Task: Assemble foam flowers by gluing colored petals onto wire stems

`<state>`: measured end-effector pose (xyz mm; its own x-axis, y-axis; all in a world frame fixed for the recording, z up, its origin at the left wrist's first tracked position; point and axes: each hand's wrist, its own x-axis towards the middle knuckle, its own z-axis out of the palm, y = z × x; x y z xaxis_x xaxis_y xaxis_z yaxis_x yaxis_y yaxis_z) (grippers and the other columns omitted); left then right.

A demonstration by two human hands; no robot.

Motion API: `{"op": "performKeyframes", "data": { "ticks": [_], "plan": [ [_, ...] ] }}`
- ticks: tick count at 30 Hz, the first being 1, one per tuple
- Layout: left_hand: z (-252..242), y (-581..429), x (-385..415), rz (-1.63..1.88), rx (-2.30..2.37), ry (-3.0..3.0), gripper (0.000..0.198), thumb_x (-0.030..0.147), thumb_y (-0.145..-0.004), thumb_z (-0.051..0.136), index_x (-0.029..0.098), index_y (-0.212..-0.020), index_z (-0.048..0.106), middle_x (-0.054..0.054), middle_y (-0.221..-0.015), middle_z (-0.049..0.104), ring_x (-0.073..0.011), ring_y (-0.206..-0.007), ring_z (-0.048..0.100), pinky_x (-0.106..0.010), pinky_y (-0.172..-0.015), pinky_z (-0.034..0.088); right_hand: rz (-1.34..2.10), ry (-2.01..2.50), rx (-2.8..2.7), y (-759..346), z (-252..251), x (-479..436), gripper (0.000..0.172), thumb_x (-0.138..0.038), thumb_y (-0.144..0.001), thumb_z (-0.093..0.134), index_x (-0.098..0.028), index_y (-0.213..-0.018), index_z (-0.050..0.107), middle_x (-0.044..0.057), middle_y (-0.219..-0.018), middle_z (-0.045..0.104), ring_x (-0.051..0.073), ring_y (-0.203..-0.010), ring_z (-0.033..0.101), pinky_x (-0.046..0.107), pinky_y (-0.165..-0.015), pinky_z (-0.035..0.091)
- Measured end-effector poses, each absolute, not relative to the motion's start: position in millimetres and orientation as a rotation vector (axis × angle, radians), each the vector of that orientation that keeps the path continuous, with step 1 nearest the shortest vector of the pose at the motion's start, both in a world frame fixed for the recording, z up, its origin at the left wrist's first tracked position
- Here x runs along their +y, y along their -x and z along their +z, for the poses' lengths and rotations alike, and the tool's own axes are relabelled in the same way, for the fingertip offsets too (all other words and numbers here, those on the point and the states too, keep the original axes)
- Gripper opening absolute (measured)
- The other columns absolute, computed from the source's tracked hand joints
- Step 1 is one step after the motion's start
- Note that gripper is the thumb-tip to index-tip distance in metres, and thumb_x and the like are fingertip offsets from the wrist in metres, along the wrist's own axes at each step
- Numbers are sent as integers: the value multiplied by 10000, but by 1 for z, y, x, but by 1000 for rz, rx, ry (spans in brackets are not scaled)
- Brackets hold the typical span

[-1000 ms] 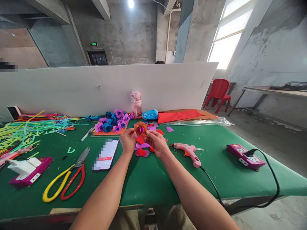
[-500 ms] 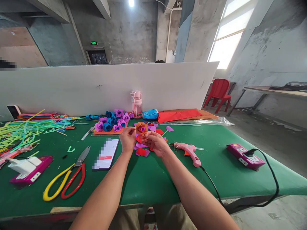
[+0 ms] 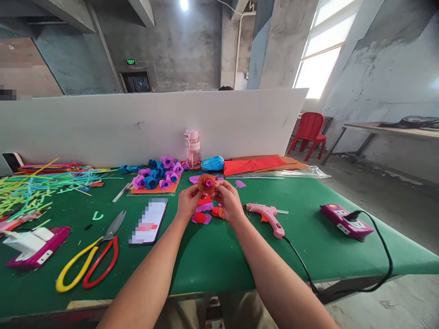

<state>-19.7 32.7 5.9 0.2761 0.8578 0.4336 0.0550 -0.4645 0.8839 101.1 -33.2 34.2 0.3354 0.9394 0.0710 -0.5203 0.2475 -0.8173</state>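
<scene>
Between my two hands is a handmade flower point(image 3: 206, 183) with brown-orange outer petals and a purple-pink centre. My left hand point(image 3: 190, 199) pinches its lower left edge, fingers closed. My right hand point(image 3: 227, 196) grips the petals on the right side, fingers closed too. Loose red and purple petals point(image 3: 202, 218) lie on the table just below and around the flower, some hidden by my hands. A pink glue gun point(image 3: 269, 215) rests on its side to the right of my right hand.
Scissors point(image 3: 103, 256) and a phone point(image 3: 149, 222) lie to the left. Finished purple and blue flowers point(image 3: 161, 173) sit behind, near a pink bottle point(image 3: 192, 148) and a blue packet point(image 3: 212, 163). Colourful strips point(image 3: 34, 187) cover the far left. Power strips point(image 3: 346, 222) stand at both sides; a cord hangs off the right edge.
The flower has turned so its face points more toward me. My right hand has shifted from beneath the flower up to its right side, while my left hand moved slightly lower.
</scene>
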Motion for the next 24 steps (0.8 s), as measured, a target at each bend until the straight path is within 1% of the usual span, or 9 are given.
{"op": "performKeyframes", "data": {
  "ticks": [4, 9, 11, 14, 18, 21, 24],
  "plan": [
    [4, 21, 36, 1366, 856, -1671, 182, 315, -690, 651, 175, -789, 712, 20, -638, 685, -147, -627, 634, -251, -640, 507, 1064, 743, -669, -100, 33, -33, 293, -308, -555, 760, -197, -699, 530, -70, -557, 577, 57, -457, 497, 196, -505, 422],
    [4, 20, 37, 1376, 793, -1513, 189, 309, -654, 680, 162, -770, 709, 16, -643, 683, -140, -599, 626, -272, -640, 528, 1161, 668, -727, -99, 33, -34, 349, -344, -533, 814, -178, -763, 610, -24, -671, 656, 74, -569, 575, 205, -601, 478],
    [4, 19, 37, 1379, 762, -1450, 220, 309, -627, 707, 156, -786, 707, 9, -664, 691, -143, -601, 633, -283, -647, 536, 1215, 640, -732, -100, 33, -35, 330, -332, -539, 821, -171, -743, 617, -33, -646, 642, 63, -563, 566, 197, -619, 488],
    [4, 18, 36, 1360, 721, -1377, 312, 342, -616, 731, 146, -857, 703, -14, -704, 706, -156, -606, 646, -315, -665, 546, 1250, 627, -700, -101, 31, -34, 300, -320, -560, 820, -174, -671, 583, -58, -564, 589, 53, -533, 547, 190, -613, 496],
    [5, 18, 35, 1320, 698, -1348, 397, 393, -621, 738, 134, -919, 696, -50, -766, 720, -173, -629, 658, -343, -678, 551, 1329, 625, -664, -103, 29, -33, 317, -299, -554, 830, -185, -675, 560, -49, -595, 613, 73, -573, 594, 202, -628, 514],
    [6, 18, 34, 1317, 706, -1360, 410, 391, -625, 737, 130, -938, 694, -58, -783, 724, -175, -642, 659, -337, -681, 549, 1353, 619, -648, -104, 29, -33, 328, -282, -546, 835, -190, -684, 552, -46, -614, 625, 84, -597, 618, 210, -636, 525],
    [5, 18, 35, 1338, 726, -1377, 361, 372, -638, 721, 138, -912, 698, -47, -764, 721, -173, -627, 655, -334, -680, 545, 1350, 635, -642, -103, 30, -34, 329, -284, -547, 834, -189, -685, 551, -41, -605, 631, 81, -568, 613, 196, -600, 524]
  ]
}}
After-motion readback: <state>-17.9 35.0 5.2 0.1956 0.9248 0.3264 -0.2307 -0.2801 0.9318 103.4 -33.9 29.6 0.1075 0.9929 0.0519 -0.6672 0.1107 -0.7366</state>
